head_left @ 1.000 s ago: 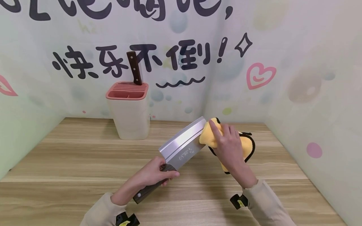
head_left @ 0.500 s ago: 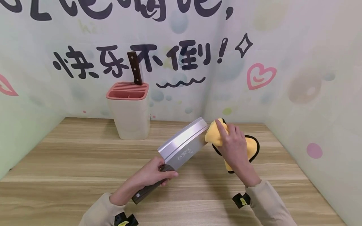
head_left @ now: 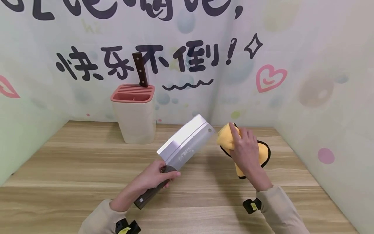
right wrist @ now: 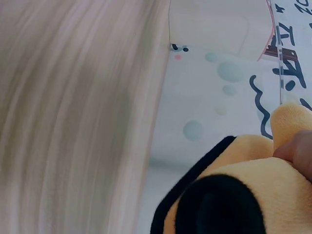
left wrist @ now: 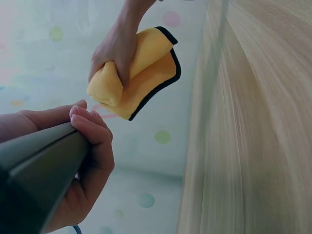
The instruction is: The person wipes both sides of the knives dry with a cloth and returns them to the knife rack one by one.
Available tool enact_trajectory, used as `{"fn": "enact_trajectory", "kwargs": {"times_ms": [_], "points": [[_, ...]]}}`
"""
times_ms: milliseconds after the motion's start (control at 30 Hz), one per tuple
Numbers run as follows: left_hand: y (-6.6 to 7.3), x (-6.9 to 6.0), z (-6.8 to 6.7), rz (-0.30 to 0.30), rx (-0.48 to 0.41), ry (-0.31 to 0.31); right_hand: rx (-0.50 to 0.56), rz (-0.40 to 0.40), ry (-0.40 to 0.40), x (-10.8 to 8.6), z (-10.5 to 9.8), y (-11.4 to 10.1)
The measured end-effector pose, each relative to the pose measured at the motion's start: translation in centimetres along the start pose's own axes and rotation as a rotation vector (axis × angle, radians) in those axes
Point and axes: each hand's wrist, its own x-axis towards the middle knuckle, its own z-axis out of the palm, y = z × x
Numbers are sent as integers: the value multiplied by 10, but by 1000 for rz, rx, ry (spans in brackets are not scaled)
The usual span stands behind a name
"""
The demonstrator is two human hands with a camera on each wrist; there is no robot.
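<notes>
My left hand (head_left: 155, 175) grips a cleaver (head_left: 188, 138) where the dark handle meets the blade, thumb lying along the near side. The blade is raised above the table and slants up to the far right, with a small hole showing near its tip. In the left wrist view, fingers curl round the handle (left wrist: 44, 161). My right hand (head_left: 246, 154) holds a bunched yellow cloth (head_left: 227, 137) with black edging, a narrow gap away from the blade tip. In the right wrist view the cloth (right wrist: 278, 190) fills the lower right and hides most of the hand.
A white knife block (head_left: 135, 123) with a pink slotted top stands at the back left. One brown-handled knife (head_left: 140, 70) is upright in it. The wooden table (head_left: 73, 162) meets a printed backdrop (head_left: 187, 97) behind and pale walls at both sides.
The right hand has drawn the cloth rightward off the blade tip, uncovering the hole there. In the left hand the cleaver has shifted slightly left and its blade has turned, so more of its face shows.
</notes>
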Motion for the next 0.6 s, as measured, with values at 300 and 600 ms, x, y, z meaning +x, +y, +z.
{"fn": "enact_trajectory", "kwargs": {"times_ms": [300,600], "points": [[0,3,0,-13,-43,65,-12,-7,-176,-6,8,-14],[-3,3,-1,-25,-68,62,-47,-86,-290,-17,23,-25]]}}
